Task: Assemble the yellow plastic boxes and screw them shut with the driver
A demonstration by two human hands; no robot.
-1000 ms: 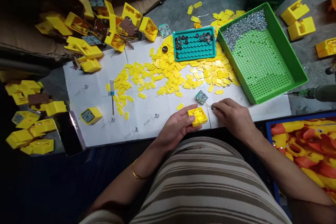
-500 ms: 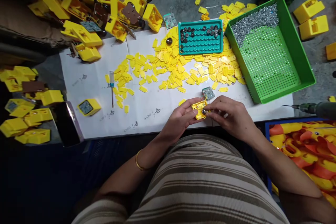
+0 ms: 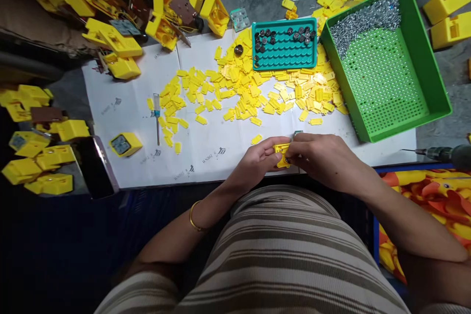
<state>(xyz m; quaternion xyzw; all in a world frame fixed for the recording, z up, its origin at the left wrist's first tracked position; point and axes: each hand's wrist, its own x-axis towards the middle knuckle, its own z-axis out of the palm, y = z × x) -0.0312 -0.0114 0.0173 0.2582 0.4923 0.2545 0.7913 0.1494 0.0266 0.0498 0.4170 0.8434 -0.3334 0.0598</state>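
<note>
Close to the front edge of the paper, my left hand [image 3: 262, 159] grips a small open yellow plastic housing [image 3: 282, 149] between thumb and fingers. My right hand [image 3: 320, 159] is closed in a pinch at the housing's right side. A small dark round part [image 3: 288, 160] shows slightly at its fingertips; the fingers hide most of it. Just behind the right hand, a grey-green square piece [image 3: 298, 133] is mostly covered. Loose yellow plastic tabs [image 3: 256, 139] lie on the paper beyond my hands.
A teal tray [image 3: 285, 61] bears several dark round parts. The green basket [image 3: 408, 113] at right holds screws [image 3: 364, 17]. A screwdriver [image 3: 157, 113], a yellow box [image 3: 125, 144] and a phone [image 3: 95, 167] are at left. A power driver [image 3: 456, 156] is at far right. Yellow housings [image 3: 125, 41] pile up back left.
My right hand has turned inward over the housing, covering more of it and the round part. The grey-green piece behind is now mostly hidden. The view has shifted slightly.
</note>
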